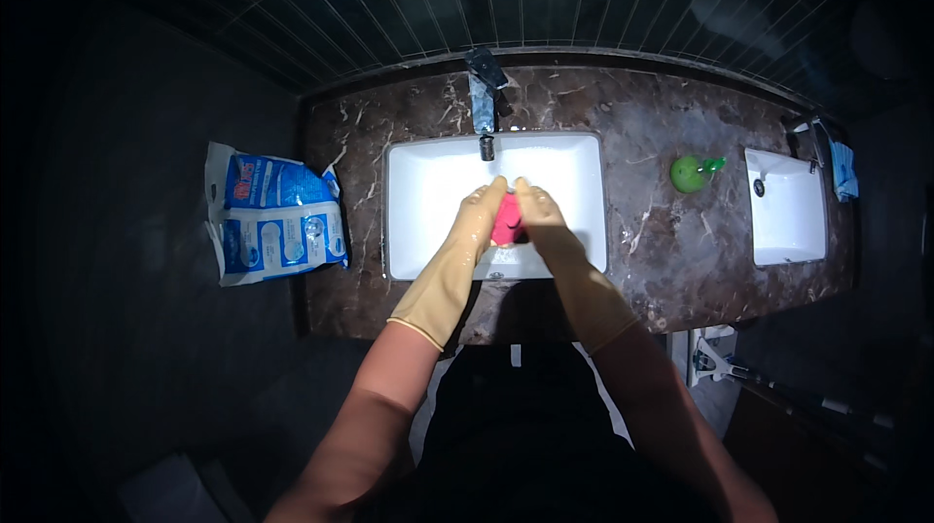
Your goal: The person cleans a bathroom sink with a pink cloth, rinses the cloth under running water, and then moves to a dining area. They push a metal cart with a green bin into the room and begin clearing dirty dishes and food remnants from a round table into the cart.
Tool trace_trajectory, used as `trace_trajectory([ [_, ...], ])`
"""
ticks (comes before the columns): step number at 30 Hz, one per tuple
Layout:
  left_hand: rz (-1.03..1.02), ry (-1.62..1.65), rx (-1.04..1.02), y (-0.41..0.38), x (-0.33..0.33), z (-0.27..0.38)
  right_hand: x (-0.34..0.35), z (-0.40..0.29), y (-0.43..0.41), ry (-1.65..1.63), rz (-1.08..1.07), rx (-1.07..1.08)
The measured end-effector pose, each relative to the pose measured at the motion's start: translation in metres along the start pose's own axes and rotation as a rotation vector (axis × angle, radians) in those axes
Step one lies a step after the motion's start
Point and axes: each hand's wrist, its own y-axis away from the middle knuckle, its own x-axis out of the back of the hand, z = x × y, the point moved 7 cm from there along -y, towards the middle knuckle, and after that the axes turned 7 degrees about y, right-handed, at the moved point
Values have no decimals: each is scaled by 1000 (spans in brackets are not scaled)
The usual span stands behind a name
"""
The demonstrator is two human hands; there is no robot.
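Note:
Both of my hands wear long yellowish rubber gloves and reach into a white rectangular sink. Between them is a red cloth, its lower edge hanging towards the near side of the basin. My left hand grips the cloth from the left, and my right hand grips it from the right. Glints of water show on the left glove. Above the hands the faucet points down into the basin, its body wrapped in something pale blue. The fingertips are partly hidden from view.
A brown marbled countertop surrounds the sink. On its left edge lies a blue and white plastic package bearing writing. To the right stand a green pump bottle and a smaller white sink. A blue cloth hangs beyond; mop-like tools stand below.

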Motion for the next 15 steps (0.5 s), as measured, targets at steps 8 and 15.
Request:
trace_trajectory([
  [8, -52, 356, 74, 38, 57, 21, 23, -21, 66, -1010, -192, -89],
  [15, -257, 620, 70, 71, 41, 21, 22, -27, 86, -1071, -377, -44],
])
